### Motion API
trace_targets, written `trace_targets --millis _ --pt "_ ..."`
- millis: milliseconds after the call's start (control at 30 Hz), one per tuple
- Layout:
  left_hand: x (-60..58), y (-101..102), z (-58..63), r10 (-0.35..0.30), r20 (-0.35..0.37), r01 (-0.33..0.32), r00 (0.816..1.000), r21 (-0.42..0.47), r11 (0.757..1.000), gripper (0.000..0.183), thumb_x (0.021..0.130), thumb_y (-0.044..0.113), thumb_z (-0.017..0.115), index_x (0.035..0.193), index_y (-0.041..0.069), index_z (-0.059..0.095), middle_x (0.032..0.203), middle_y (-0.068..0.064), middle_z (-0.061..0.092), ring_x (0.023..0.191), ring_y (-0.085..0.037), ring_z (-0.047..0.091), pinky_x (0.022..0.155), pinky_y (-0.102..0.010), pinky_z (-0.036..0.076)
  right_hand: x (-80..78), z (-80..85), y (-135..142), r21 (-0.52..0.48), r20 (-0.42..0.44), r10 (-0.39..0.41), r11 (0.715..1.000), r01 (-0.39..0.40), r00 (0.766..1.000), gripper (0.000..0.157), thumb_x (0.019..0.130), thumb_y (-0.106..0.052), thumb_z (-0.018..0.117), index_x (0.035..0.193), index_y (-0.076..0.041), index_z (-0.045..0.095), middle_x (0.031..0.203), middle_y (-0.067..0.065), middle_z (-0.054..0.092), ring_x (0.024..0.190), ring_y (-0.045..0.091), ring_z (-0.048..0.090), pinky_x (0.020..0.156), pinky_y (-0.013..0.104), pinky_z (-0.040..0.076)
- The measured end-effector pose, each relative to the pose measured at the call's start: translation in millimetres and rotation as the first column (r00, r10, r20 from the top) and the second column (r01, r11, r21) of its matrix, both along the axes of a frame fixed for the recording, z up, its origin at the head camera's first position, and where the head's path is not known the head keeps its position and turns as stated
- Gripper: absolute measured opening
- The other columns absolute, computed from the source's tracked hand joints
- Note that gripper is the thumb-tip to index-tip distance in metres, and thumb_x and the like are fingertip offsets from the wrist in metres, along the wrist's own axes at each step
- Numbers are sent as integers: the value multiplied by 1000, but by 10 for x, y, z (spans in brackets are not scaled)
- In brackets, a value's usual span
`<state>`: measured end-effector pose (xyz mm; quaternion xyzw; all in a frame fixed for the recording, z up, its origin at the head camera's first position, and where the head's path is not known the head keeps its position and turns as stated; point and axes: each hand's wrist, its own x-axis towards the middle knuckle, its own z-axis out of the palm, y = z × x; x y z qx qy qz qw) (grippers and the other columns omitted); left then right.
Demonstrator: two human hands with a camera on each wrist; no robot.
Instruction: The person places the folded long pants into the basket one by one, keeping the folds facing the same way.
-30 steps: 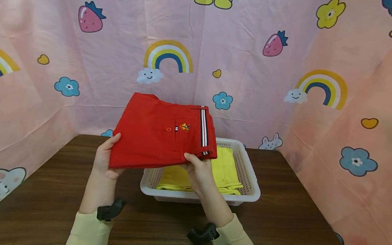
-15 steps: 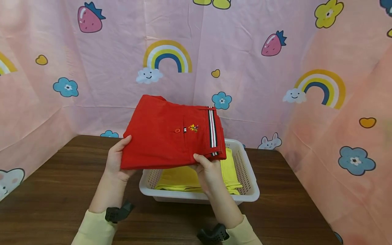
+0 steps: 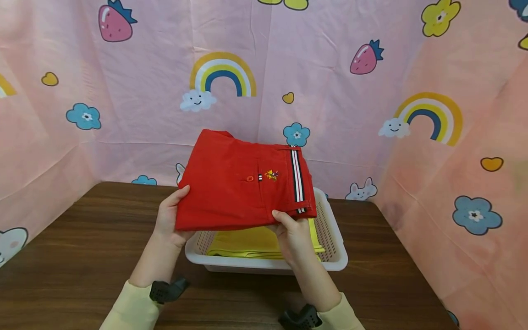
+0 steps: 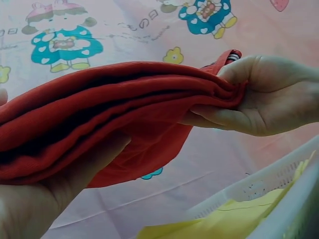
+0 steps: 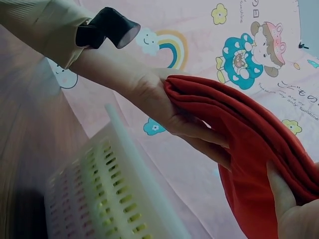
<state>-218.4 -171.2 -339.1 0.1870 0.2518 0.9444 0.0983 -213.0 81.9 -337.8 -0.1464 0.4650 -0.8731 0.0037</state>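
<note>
A pair of folded red pants (image 3: 231, 183), with a back pocket, button, small embroidered emblem and striped waistband, hangs in the air in the head view. My left hand (image 3: 169, 220) grips its left end, thumb on the top face. At the striped waistband end, my right hand (image 3: 292, 236) pinches the near edge with the thumb above. Several fabric layers of the pants (image 4: 124, 87) show from the side in the left wrist view, fingers spread beneath them. Below and partly hidden, folded yellow clothing (image 3: 243, 245) lies in a white perforated basket (image 3: 247, 262).
The basket stands on a dark brown wooden table (image 3: 74, 256). Behind and at both sides hangs a pink printed cloth (image 3: 330, 137), close to the table's back edge.
Both hands have shifted to the right with the red pants, sinking slightly, and the pants now cover more of the basket's right side. The grips look the same.
</note>
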Motion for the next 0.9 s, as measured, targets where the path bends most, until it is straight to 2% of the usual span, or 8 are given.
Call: trace_targets --millis 167,333,467,633,900 --pt "-4 63 5 60 58 -55 997 -77 995 30 101 27 42 127 18 31 114 -1 53 102 -17 55 80 -31 53 9 -4 64 10 8 -16 1000 16 1000 45 90 2 53 131 -7 36 126 11 50 106 23 59 86 38 52" --pt "-3 111 -14 116 80 -98 990 -196 976 29 99 27 45 124 17 32 110 2 54 98 -13 56 78 -28 51 21 -9 130 10 28 -35 999 35 999 45 90 2 54 131 -6 37 123 10 51 104 22 59 85 38 52" --pt "-4 137 -43 117 55 -97 992 -276 956 28 99 23 45 123 15 33 109 2 55 98 -13 56 79 -28 52 37 -10 186 5 58 -42 999 41 997 46 90 3 53 131 -6 37 124 10 51 105 22 58 85 38 52" --pt "-19 173 -70 116 -7 -110 993 -386 916 32 98 13 47 127 15 32 115 -1 53 102 -16 56 82 -32 53 53 -14 249 20 75 -45 999 43 996 46 89 4 53 131 -6 36 125 10 50 106 22 56 86 38 52" --pt "-54 218 -75 113 -68 -132 991 -473 871 40 94 2 48 129 15 33 120 -4 50 108 -19 54 84 -35 52 67 2 345 44 96 -54 998 50 994 48 90 3 55 132 -10 35 128 10 47 107 22 56 88 38 50"
